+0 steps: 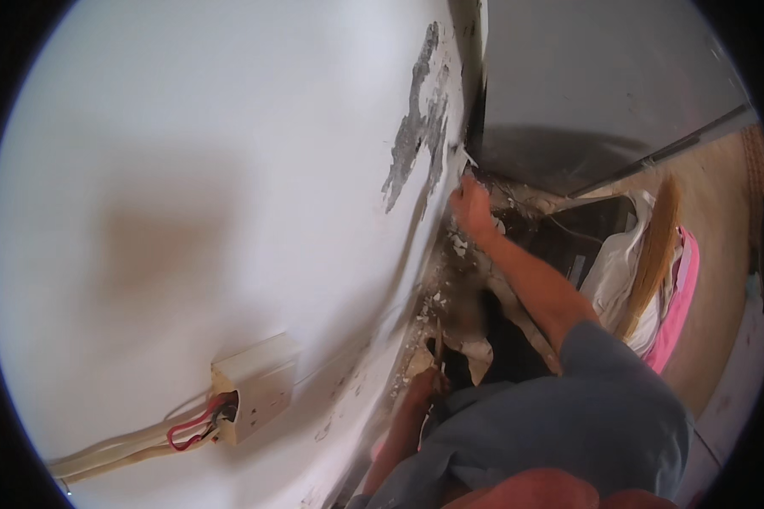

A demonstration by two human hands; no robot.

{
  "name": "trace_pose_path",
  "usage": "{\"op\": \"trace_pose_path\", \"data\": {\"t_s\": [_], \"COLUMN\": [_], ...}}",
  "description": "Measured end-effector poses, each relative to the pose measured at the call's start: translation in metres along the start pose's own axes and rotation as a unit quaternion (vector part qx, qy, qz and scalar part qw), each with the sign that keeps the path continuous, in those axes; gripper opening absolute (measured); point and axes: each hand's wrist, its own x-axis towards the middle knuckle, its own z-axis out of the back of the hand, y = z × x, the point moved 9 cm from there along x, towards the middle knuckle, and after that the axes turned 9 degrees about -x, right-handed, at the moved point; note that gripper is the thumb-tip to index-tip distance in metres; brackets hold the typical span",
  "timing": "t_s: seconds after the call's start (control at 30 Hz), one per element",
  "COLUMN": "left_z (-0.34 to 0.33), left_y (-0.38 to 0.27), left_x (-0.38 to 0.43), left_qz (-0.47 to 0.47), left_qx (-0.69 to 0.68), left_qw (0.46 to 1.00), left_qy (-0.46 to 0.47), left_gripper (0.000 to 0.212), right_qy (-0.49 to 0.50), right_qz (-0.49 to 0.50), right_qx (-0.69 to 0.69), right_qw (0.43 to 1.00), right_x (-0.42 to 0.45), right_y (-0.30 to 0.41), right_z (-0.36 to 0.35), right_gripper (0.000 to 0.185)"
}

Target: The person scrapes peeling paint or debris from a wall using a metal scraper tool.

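My right hand (472,202) is closed low against the white wall (280,159), near the corner by a grey panel. A thin, pale object (470,158) juts from its far side; whether it is a blade or a strip of paint is unclear. Above the hand, a patch of peeled paint (414,137) bares grey plaster. Closer to my body, my left hand (430,383) grips a thin stick-like tool (438,340) that points away along the wall's foot. Paint flakes (459,245) litter the dark floor strip between the hands.
A large grey appliance-like panel (566,83) stands at the upper right. A straw broom head (654,254) rests beside white cloth (611,273) and pink cloth (682,299). On the wall, a socket box (261,394) has exposed red and black wires (191,432).
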Motion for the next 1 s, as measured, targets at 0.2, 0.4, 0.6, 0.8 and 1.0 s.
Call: {"op": "trace_pose_path", "data": {"t_s": [0.2,0.4,0.6,0.8,1.0], "left_z": [-0.030,-0.079,-0.123,-0.149,-0.140], "left_y": [-0.039,-0.079,-0.115,-0.139,-0.128], "left_x": [-0.032,-0.050,-0.060,-0.074,-0.074], "left_qz": [-0.035,-0.118,-0.294,-0.418,-0.403], "left_qx": [0.076,0.133,0.310,0.443,0.319], "left_qw": [0.996,0.984,0.904,0.793,0.855], "left_qy": [-0.014,0.017,-0.015,-0.026,0.066], "left_gripper": [0.041,0.039,0.039,0.038,0.041], "right_qy": [0.192,0.467,0.445,0.401,0.302], "right_qz": [0.001,-0.212,-0.404,-0.346,-0.401], "right_qx": [0.003,0.075,0.246,0.213,0.357], "right_qw": [0.981,0.855,0.760,0.821,0.788], "right_x": [-0.140,-0.267,-0.298,-0.262,-0.253], "right_y": [-0.038,-0.058,-0.026,-0.021,-0.062], "right_z": [-0.030,-0.035,-0.014,0.008,0.002], "right_gripper": [0.039,0.046,0.036,0.032,0.024]}}
